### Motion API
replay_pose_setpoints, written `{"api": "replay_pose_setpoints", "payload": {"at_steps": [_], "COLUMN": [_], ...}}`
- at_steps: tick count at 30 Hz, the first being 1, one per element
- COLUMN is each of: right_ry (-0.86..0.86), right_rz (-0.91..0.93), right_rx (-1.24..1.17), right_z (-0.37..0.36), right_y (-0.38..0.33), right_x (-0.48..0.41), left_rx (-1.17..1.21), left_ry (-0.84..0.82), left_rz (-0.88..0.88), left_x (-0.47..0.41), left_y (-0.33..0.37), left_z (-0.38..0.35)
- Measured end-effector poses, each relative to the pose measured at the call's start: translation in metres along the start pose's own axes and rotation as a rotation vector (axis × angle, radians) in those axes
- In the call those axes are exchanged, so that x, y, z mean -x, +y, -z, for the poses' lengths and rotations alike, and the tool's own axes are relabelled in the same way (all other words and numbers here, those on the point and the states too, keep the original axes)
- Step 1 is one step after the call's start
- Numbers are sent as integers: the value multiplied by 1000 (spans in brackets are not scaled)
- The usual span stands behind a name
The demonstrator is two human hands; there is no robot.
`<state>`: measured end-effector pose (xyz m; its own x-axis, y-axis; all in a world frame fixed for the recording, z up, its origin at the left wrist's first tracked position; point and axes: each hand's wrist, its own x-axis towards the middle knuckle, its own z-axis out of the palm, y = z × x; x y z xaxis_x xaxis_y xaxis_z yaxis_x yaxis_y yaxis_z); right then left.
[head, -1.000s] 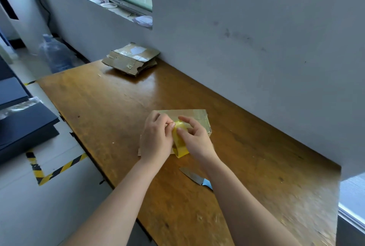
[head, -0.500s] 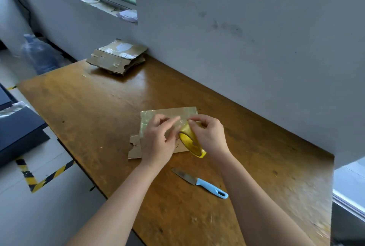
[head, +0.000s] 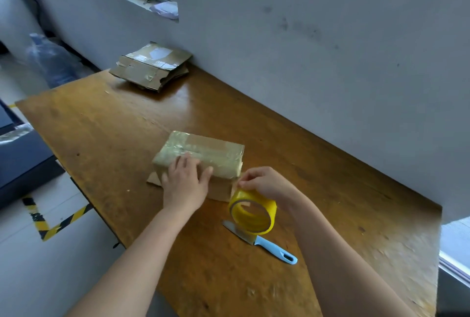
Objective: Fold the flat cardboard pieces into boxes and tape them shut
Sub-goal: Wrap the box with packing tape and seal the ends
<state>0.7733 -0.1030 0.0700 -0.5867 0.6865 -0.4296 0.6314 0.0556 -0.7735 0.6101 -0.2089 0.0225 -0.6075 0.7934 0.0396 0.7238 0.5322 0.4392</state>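
A small cardboard box (head: pixel 203 155), glossy with tape, lies at the middle of the wooden table (head: pixel 106 133). My left hand (head: pixel 184 184) lies flat on its near side, fingers spread, pressing it down. My right hand (head: pixel 264 184) pinches the tape at the box's right corner. A yellow tape roll (head: pixel 253 212) hangs below those fingers, just off the box. A stack of flat, partly taped cardboard pieces (head: pixel 152 66) lies at the table's far end by the wall.
A knife with a light blue handle (head: pixel 269 245) lies on the table under the tape roll. The grey wall (head: pixel 330 49) runs along the table's right side. A dark box (head: pixel 23 164) and yellow-black floor tape (head: pixel 50 225) are on the left.
My right hand has pulled the tape roll away from the box to the right and down. My left hand has spread flat on the box. The camera has shifted closer.
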Motion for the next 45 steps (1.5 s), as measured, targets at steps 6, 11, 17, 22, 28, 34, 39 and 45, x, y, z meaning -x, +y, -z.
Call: {"api": "replay_pose_setpoints", "payload": {"at_steps": [6, 11, 17, 22, 28, 34, 39, 45], "right_ry": [-260, -37, -42, -153, 39, 178, 177, 113], "right_rz": [109, 64, 52, -12, 153, 316, 351, 353], "right_rx": [-6, 94, 132, 128, 398, 611, 709, 583], "right_z": [-36, -19, -28, -30, -32, -43, -53, -56], "right_y": [-18, -27, -31, -29, -64, -107, -119, -112], "right_x": [2, -7, -8, -3, 4, 16, 18, 13], "left_rx": [-133, -3, 131, 283, 602, 1044, 922, 913], "left_ry": [-139, -270, -452, -423, -253, -227, -137, -41], "left_rz": [108, -41, -214, -203, -160, -29, 18, 72], "left_x": [-12, -15, -20, -1, 12, 20, 16, 9], "left_y": [-7, -32, -53, -68, -55, -30, -29, -37], "left_z": [6, 20, 47, 43, 54, 75, 85, 95]}}
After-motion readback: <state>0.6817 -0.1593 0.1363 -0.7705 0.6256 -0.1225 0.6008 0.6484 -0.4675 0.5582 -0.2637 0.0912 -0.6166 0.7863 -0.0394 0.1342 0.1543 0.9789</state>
